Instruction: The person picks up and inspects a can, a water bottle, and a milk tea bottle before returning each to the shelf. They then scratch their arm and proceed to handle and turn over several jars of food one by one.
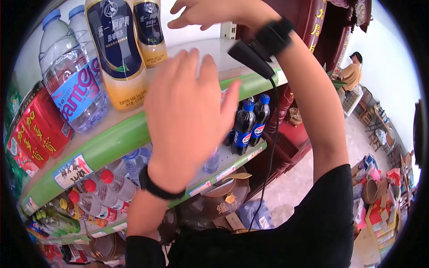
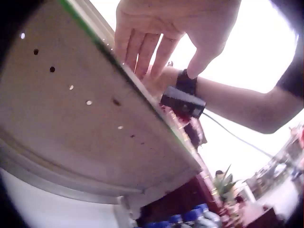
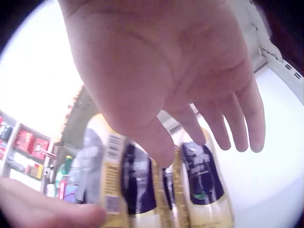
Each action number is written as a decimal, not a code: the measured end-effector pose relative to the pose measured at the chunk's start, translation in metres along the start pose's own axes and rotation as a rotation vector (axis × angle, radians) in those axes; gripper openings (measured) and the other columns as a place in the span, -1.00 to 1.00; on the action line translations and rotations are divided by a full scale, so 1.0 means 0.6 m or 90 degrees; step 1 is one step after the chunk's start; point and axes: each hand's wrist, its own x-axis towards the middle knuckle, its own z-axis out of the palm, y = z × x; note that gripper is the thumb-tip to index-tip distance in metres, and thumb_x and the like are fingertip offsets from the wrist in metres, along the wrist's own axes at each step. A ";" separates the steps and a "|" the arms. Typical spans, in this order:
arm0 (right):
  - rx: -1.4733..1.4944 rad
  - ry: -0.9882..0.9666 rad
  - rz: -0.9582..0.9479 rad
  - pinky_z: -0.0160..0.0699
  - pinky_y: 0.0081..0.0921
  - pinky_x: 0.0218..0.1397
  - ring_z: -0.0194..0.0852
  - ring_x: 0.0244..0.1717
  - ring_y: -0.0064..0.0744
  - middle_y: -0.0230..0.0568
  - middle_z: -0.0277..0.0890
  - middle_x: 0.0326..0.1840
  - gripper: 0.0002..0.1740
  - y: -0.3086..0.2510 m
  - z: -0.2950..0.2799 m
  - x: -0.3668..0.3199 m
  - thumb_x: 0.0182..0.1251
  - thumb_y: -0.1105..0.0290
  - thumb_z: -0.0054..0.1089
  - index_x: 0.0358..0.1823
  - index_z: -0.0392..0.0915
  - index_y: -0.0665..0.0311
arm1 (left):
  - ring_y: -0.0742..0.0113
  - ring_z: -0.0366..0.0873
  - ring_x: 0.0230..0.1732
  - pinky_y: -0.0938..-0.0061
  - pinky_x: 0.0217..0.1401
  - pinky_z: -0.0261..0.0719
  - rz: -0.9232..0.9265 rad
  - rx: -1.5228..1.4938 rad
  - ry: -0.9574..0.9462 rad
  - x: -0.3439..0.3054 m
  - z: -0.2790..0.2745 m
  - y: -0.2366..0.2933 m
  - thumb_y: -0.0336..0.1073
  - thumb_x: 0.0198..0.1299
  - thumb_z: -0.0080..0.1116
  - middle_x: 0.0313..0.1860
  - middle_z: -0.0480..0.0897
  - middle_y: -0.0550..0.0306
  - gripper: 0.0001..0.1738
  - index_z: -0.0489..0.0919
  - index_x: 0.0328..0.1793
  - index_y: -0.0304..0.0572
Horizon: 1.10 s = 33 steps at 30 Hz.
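My left hand is held out over the green front edge of the upper shelf, its fingers straight and the thumb apart. Farther back, my right hand reaches across above the same shelf, fingers spread and loosely bent, with nothing in it. Nearest to both hands are two milk tea bottles with dark blue labels, a large front bottle and a rear bottle. In the right wrist view the palm of the right hand faces the milk tea bottles, fingertips in front of their tops.
Left of the milk tea stand a water bottle and red drink cans. Pepsi bottles and red-capped bottles fill the lower shelf. A black cable hangs from the right wrist camera. Boxes pile up at the right.
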 end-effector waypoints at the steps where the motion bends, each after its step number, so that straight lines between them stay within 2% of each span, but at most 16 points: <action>1: -0.049 0.096 -0.035 0.63 -0.30 0.25 0.58 0.23 -0.05 0.20 0.55 0.27 -0.31 -0.001 0.017 -0.015 0.44 0.14 0.23 0.36 0.41 0.62 | -0.19 0.69 0.07 0.11 0.13 0.64 0.040 -0.029 0.063 -0.020 -0.018 0.007 -0.09 0.05 0.49 0.02 0.72 -0.27 -0.47 0.70 -0.03 -0.45; 3: 0.063 0.263 -0.076 0.72 -0.30 0.15 0.67 0.16 -0.21 -0.02 0.65 0.19 -0.40 -0.022 0.050 -0.091 0.38 0.03 0.36 0.28 0.57 0.28 | -0.19 0.68 0.13 0.09 0.22 0.61 0.033 -0.171 -0.003 -0.065 -0.073 0.016 -0.20 0.04 0.46 0.09 0.71 -0.25 -0.50 0.70 0.04 -0.42; 5: 0.261 0.315 -0.085 0.65 -0.41 0.17 0.69 0.07 -0.37 -0.08 0.62 0.23 -0.48 -0.088 0.096 -0.192 0.37 0.27 0.39 0.27 0.56 0.41 | -0.21 0.67 0.18 0.07 0.27 0.59 0.016 -0.293 -0.089 -0.123 -0.126 0.013 -0.29 0.04 0.40 0.14 0.70 -0.24 -0.52 0.69 0.09 -0.42; 7: 0.292 0.322 -0.039 0.68 -0.41 0.12 0.69 0.13 -0.31 -0.05 0.66 0.15 -0.52 -0.138 0.153 -0.301 0.36 0.41 0.36 0.29 0.56 0.30 | -0.21 0.67 0.15 0.07 0.24 0.61 -0.008 -0.380 -0.165 -0.185 -0.162 -0.007 -0.31 0.03 0.41 0.11 0.71 -0.22 -0.53 0.71 0.09 -0.38; 9: 0.359 0.330 0.048 0.69 -0.40 0.09 0.68 0.11 -0.29 -0.05 0.63 0.20 -0.49 -0.182 0.237 -0.389 0.35 0.44 0.36 0.32 0.53 0.31 | -0.21 0.69 0.12 0.09 0.20 0.64 -0.063 -0.462 -0.227 -0.262 -0.178 -0.031 -0.33 0.02 0.45 0.08 0.71 -0.22 -0.53 0.71 0.08 -0.35; 11: 0.477 0.246 0.210 0.61 -0.40 0.19 0.60 0.18 -0.41 -0.09 0.61 0.24 -0.46 -0.248 0.296 -0.448 0.39 0.43 0.32 0.38 0.49 0.35 | -0.20 0.68 0.13 0.11 0.24 0.62 -0.157 -0.531 -0.291 -0.321 -0.190 -0.042 -0.38 0.06 0.38 0.09 0.71 -0.23 -0.56 0.70 0.10 -0.39; 13: 0.545 0.319 0.263 0.61 -0.40 0.20 0.61 0.21 -0.33 -0.08 0.59 0.27 -0.49 -0.298 0.389 -0.481 0.44 0.44 0.28 0.39 0.48 0.35 | -0.16 0.68 0.14 0.13 0.26 0.58 -0.266 -0.574 -0.369 -0.366 -0.215 -0.046 -0.44 0.12 0.27 0.10 0.71 -0.24 -0.59 0.67 0.12 -0.46; 15: 0.622 0.358 0.383 0.59 -0.39 0.25 0.59 0.26 -0.28 -0.10 0.56 0.32 -0.51 -0.367 0.444 -0.503 0.49 0.44 0.23 0.40 0.46 0.36 | -0.10 0.69 0.11 0.18 0.25 0.58 -0.305 -0.623 -0.406 -0.416 -0.243 -0.044 -0.46 0.14 0.28 0.06 0.72 -0.21 -0.61 0.67 0.12 -0.44; 16: 0.555 0.397 0.390 0.67 -0.36 0.19 0.59 0.23 -0.34 -0.09 0.57 0.24 -0.49 -0.393 0.482 -0.515 0.52 0.40 0.20 0.44 0.39 0.31 | -0.07 0.69 0.09 0.21 0.25 0.57 -0.324 -0.652 -0.427 -0.438 -0.259 -0.042 -0.47 0.15 0.28 0.05 0.73 -0.20 -0.62 0.67 0.12 -0.43; 19: 0.516 0.462 0.519 0.67 -0.36 0.19 0.61 0.19 -0.32 -0.08 0.58 0.22 -0.50 -0.498 0.539 -0.543 0.53 0.36 0.20 0.42 0.41 0.34 | -0.08 0.64 0.12 0.20 0.23 0.56 -0.444 -0.743 -0.739 -0.489 -0.325 -0.058 -0.33 0.38 0.25 0.20 0.66 -0.22 -0.59 0.61 0.29 -0.39; 20: 0.519 0.489 0.543 0.68 -0.34 0.18 0.62 0.17 -0.28 -0.04 0.60 0.19 -0.51 -0.530 0.557 -0.551 0.52 0.33 0.22 0.39 0.42 0.35 | 0.02 0.68 0.05 0.25 0.16 0.59 -0.240 -0.743 -0.604 -0.506 -0.339 -0.054 -0.35 0.38 0.26 0.12 0.71 -0.13 -0.66 0.66 0.20 -0.37; 23: 0.428 0.512 0.657 0.68 -0.33 0.17 0.64 0.16 -0.24 0.00 0.59 0.18 -0.51 -0.631 0.597 -0.570 0.51 0.32 0.22 0.37 0.44 0.36 | 0.04 0.69 0.04 0.29 0.13 0.61 -0.254 -0.799 -0.715 -0.588 -0.373 -0.065 -0.34 0.38 0.27 0.06 0.72 -0.10 -0.70 0.69 0.15 -0.36; 24: 0.344 0.471 0.683 0.69 -0.33 0.16 0.65 0.14 -0.21 0.05 0.58 0.18 -0.52 -0.667 0.596 -0.576 0.51 0.31 0.22 0.36 0.44 0.37 | 0.03 0.69 0.04 0.31 0.11 0.62 -0.188 -0.830 -0.665 -0.617 -0.377 -0.067 -0.32 0.38 0.28 0.03 0.73 -0.11 -0.69 0.69 0.14 -0.37; 27: 0.336 0.471 0.753 0.69 -0.32 0.15 0.65 0.13 -0.18 0.04 0.58 0.18 -0.52 -0.761 0.610 -0.594 0.51 0.31 0.22 0.35 0.45 0.36 | -0.02 0.68 0.05 0.27 0.13 0.61 -0.235 -0.855 -0.767 -0.658 -0.415 -0.069 -0.30 0.39 0.27 0.03 0.73 -0.13 -0.69 0.69 0.14 -0.36; 31: 0.228 0.449 0.831 0.64 -0.25 0.10 0.65 0.07 -0.08 0.06 0.60 0.08 -0.53 -0.856 0.618 -0.631 0.48 0.27 0.23 0.32 0.49 0.33 | -0.08 0.68 0.04 0.22 0.14 0.62 -0.134 -0.866 -0.746 -0.680 -0.460 -0.062 -0.29 0.40 0.25 0.03 0.73 -0.16 -0.70 0.69 0.13 -0.34; 33: 0.173 0.482 0.822 0.60 -0.22 0.12 0.62 0.07 0.01 0.08 0.59 0.06 -0.53 -0.889 0.620 -0.644 0.48 0.25 0.22 0.30 0.50 0.34 | -0.12 0.68 0.03 0.20 0.13 0.62 -0.080 -0.867 -0.734 -0.678 -0.482 -0.055 -0.27 0.40 0.25 0.03 0.73 -0.17 -0.70 0.69 0.12 -0.33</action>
